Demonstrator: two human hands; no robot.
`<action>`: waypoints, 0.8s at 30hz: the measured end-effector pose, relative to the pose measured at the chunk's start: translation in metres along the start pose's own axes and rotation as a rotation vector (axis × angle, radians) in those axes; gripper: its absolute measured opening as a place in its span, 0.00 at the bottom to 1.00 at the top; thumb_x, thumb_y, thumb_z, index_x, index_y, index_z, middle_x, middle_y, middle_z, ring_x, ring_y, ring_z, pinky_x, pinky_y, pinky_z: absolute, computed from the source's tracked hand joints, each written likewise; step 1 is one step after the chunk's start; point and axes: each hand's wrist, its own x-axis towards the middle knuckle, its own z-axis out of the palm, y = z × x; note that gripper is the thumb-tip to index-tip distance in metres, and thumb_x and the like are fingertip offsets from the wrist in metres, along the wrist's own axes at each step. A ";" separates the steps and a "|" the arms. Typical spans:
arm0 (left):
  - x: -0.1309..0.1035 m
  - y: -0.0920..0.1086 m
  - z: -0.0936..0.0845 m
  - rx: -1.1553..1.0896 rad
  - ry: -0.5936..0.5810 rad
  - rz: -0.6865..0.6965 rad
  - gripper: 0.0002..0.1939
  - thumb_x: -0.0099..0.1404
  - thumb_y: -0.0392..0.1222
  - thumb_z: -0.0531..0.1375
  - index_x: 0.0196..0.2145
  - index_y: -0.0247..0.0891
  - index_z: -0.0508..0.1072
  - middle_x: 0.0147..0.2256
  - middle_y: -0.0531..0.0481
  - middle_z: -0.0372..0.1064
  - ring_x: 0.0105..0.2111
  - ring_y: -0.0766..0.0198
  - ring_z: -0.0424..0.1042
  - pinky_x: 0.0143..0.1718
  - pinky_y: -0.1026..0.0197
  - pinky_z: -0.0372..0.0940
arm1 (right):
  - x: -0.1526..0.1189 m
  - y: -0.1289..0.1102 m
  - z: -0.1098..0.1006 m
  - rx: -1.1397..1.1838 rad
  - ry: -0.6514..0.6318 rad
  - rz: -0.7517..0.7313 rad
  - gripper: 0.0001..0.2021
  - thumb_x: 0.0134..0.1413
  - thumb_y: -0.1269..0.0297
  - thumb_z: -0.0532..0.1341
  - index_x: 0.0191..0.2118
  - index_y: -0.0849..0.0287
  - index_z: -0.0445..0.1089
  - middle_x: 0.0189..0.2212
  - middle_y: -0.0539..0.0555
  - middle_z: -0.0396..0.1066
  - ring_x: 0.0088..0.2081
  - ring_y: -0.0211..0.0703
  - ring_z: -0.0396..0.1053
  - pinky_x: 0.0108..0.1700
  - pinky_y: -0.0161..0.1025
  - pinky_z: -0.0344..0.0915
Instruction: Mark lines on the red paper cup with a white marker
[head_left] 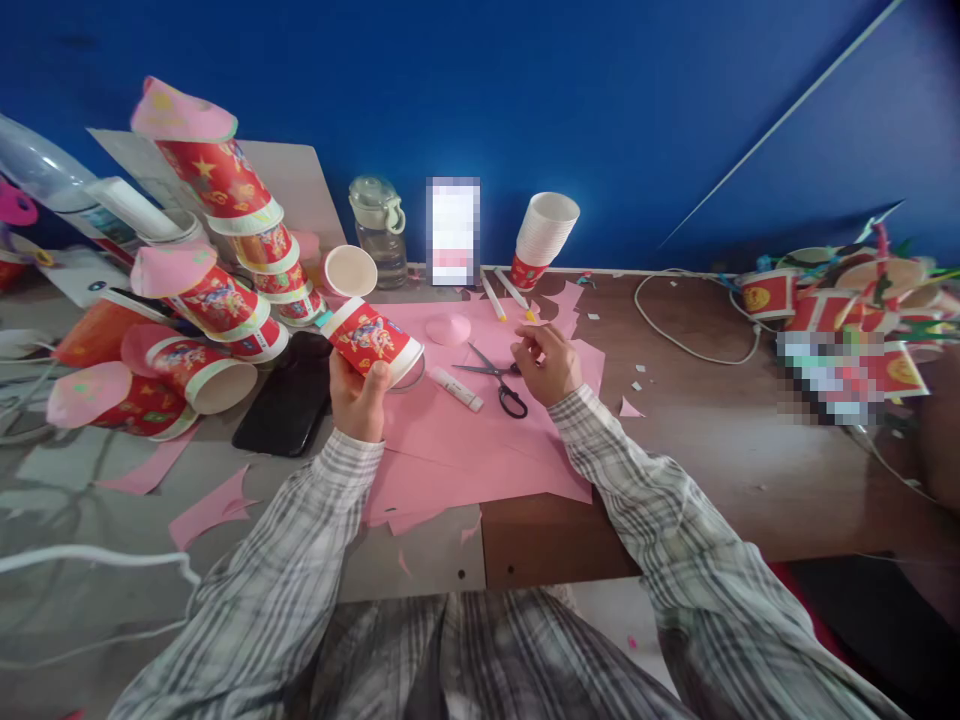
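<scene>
My left hand (358, 400) is wrapped round a red printed paper cup (370, 338), tilted, its white rim to the right. A small teal piece (324, 320) shows at the cup's left end. My right hand (549, 364) has its fingers curled in beside the black-handled scissors (495, 372); what they hold, if anything, is hidden. The scissors lie part open on pink paper (457, 455). A white glue stick (457, 389) lies left of them, and a small pink paper cone (448, 328) sits just behind.
Stacked red cups with pink cone tops (217, 180) stand at left, near a black phone (286, 395). At the back are a water bottle (379, 235), a lit phone (453, 232), two white markers (514, 293) and stacked cups (546, 232). Cup crafts (825, 300) and a cable (675, 345) lie right.
</scene>
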 end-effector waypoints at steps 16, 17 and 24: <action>-0.048 0.008 0.019 0.260 -0.526 0.062 0.37 0.53 0.58 0.60 0.54 0.37 0.53 0.47 0.40 0.60 0.46 0.53 0.64 0.50 0.49 0.63 | -0.015 0.010 0.032 -0.076 -0.024 -0.047 0.11 0.51 0.62 0.56 0.38 0.61 0.68 0.25 0.53 0.67 0.28 0.42 0.63 0.40 0.42 0.57; -0.048 0.010 0.020 0.272 -0.552 0.090 0.37 0.53 0.58 0.60 0.54 0.37 0.53 0.47 0.39 0.60 0.46 0.53 0.64 0.50 0.49 0.63 | -0.015 0.011 0.033 -0.075 -0.025 -0.049 0.10 0.51 0.62 0.56 0.38 0.61 0.68 0.25 0.53 0.67 0.28 0.42 0.63 0.40 0.42 0.57; -0.046 0.012 0.020 0.338 -0.598 0.181 0.37 0.53 0.54 0.61 0.55 0.36 0.53 0.47 0.38 0.59 0.48 0.50 0.62 0.51 0.45 0.62 | -0.016 0.010 0.033 -0.064 -0.038 -0.059 0.10 0.50 0.62 0.57 0.37 0.61 0.69 0.26 0.54 0.68 0.27 0.42 0.62 0.41 0.43 0.57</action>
